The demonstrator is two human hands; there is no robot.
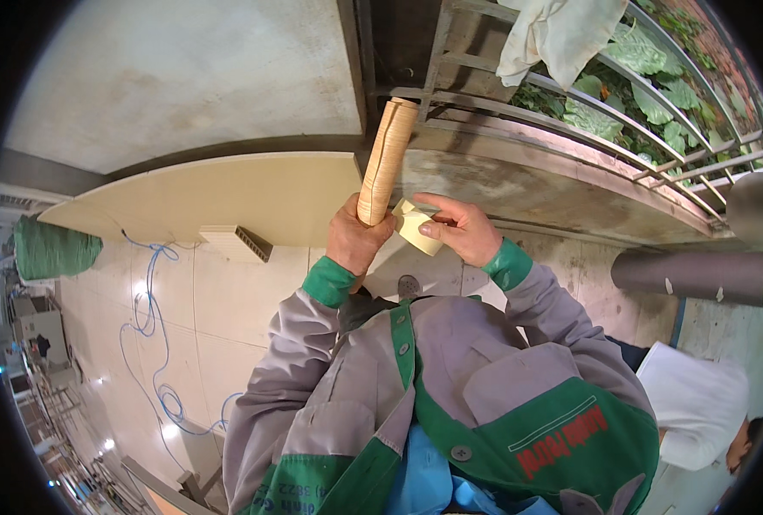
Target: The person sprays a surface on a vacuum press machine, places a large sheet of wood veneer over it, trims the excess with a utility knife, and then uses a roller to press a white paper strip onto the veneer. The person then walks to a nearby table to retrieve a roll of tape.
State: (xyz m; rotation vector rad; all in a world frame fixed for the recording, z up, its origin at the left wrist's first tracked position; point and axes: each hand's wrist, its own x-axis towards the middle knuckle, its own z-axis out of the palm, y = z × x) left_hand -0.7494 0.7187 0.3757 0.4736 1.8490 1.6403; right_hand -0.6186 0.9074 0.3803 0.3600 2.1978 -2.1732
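Wood-grain roll gripped upright in left hand; right hand fingers pinch pale tape roll.

I see left hand fisted round lower end of wood-grain roll, roll upright at frame ctr-top. Right hand pinches small cream piece just beside roll base. Pale board left of ctr, blue cable lower left, dark tube at right.
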